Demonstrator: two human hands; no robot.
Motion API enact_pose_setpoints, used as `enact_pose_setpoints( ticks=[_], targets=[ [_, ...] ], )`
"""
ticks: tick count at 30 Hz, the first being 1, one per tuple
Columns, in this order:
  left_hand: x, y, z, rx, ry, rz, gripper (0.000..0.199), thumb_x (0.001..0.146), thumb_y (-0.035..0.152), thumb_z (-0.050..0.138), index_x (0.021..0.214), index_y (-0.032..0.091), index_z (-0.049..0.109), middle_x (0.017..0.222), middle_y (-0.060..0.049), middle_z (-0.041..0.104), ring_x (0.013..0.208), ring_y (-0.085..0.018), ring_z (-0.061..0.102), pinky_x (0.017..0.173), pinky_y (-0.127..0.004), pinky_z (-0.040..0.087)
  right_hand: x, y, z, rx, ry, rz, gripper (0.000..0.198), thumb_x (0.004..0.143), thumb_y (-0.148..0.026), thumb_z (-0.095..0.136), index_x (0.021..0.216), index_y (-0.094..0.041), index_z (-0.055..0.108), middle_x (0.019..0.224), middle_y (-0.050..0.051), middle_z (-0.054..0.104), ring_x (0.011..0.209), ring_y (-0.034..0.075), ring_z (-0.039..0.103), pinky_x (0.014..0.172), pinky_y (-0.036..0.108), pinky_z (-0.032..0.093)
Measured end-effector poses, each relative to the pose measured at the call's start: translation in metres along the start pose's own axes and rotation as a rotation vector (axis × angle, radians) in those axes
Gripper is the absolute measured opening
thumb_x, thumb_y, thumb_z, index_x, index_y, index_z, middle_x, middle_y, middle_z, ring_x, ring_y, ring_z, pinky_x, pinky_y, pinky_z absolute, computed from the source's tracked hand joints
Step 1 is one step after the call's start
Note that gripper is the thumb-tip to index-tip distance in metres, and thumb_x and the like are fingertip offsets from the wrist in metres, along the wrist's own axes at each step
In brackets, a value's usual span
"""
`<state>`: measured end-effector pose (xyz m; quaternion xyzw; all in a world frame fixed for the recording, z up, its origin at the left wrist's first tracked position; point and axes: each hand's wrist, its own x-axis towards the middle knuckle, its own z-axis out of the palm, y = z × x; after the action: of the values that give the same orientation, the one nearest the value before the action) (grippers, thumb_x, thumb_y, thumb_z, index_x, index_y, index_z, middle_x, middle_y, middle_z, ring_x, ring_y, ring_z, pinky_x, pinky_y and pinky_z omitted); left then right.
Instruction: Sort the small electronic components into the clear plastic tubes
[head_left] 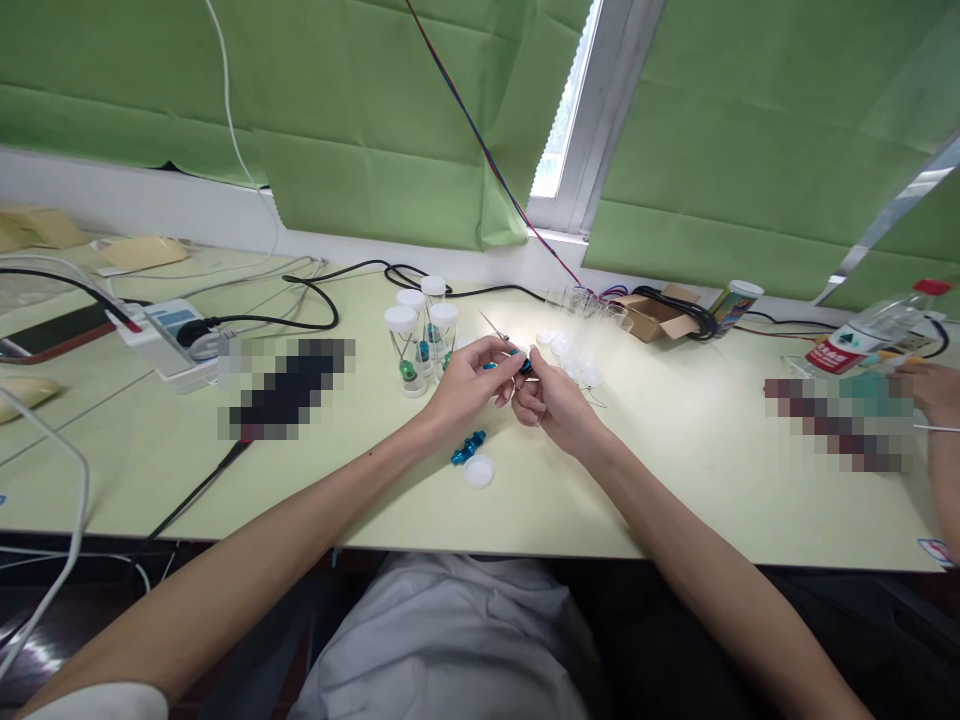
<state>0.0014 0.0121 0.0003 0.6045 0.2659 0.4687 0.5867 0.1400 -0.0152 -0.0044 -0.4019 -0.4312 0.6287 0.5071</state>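
Over the table, my left hand (474, 378) and my right hand (553, 402) meet, fingertips pinched around a small blue metallic piece (526, 366). A thin pointed rod (493, 326) sticks up behind the left fingers; whether it joins the blue piece I cannot tell. Below the hands, loose blue metallic parts (469, 448) lie beside a round white cap (478, 471). Left of my left hand stand several clear tubes with white lids (400, 320), holding green or blue parts with thin rods. Fingers hide most of the held piece.
Several clear tubes (577, 300) and white caps (551, 338) lie behind my right hand, near an open cardboard box (656, 315) with black cable. A power strip (169, 340) and cords are at left. Far right are a bottle (862, 335) and another person's hand (930, 392).
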Motion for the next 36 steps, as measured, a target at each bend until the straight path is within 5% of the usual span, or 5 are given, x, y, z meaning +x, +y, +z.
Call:
enact_pose_setpoints(
  ticks=[12,22,28,36],
  targets=[
    [-0.001,0.001,-0.001,0.172,0.008,0.065,0.029,0.082,0.044,0.070,0.091,0.020,0.057,0.085,0.000,0.057,0.050,-0.005,0.049,0.044,-0.022,0.039,0.000,0.001,0.001,-0.139,0.046,-0.074,0.063,0.084,-0.077,0.049,0.056,-0.020,0.047,0.035,-0.007,0.031,0.033,0.009,0.033,0.039,0.025,0.028],
    [-0.002,-0.005,-0.002,0.401,0.061,0.110,0.022,0.087,0.040,0.062,0.091,0.020,0.055,0.095,-0.003,0.064,0.050,-0.008,0.058,0.043,-0.022,0.042,-0.003,0.007,-0.001,-0.459,0.392,-0.491,0.051,0.090,-0.064,0.052,0.063,-0.021,0.053,0.045,-0.005,0.041,0.038,0.009,0.037,0.040,0.025,0.029],
    [-0.002,-0.007,-0.003,0.576,0.016,0.173,0.016,0.089,0.035,0.058,0.093,0.019,0.061,0.084,-0.003,0.067,0.053,-0.010,0.056,0.053,-0.024,0.043,-0.009,0.003,0.004,-0.466,0.348,-0.516,0.035,0.094,-0.057,0.050,0.084,-0.024,0.056,0.050,-0.006,0.043,0.043,0.011,0.040,0.043,0.024,0.032],
    [-0.001,-0.011,-0.006,0.815,-0.068,0.186,0.013,0.088,0.028,0.057,0.092,0.020,0.066,0.093,-0.003,0.072,0.066,-0.015,0.058,0.064,-0.028,0.044,-0.006,0.005,-0.002,-0.734,0.376,-0.627,0.022,0.092,-0.037,0.055,0.076,-0.021,0.055,0.061,-0.003,0.051,0.052,0.011,0.044,0.050,0.025,0.034]
  ],
)
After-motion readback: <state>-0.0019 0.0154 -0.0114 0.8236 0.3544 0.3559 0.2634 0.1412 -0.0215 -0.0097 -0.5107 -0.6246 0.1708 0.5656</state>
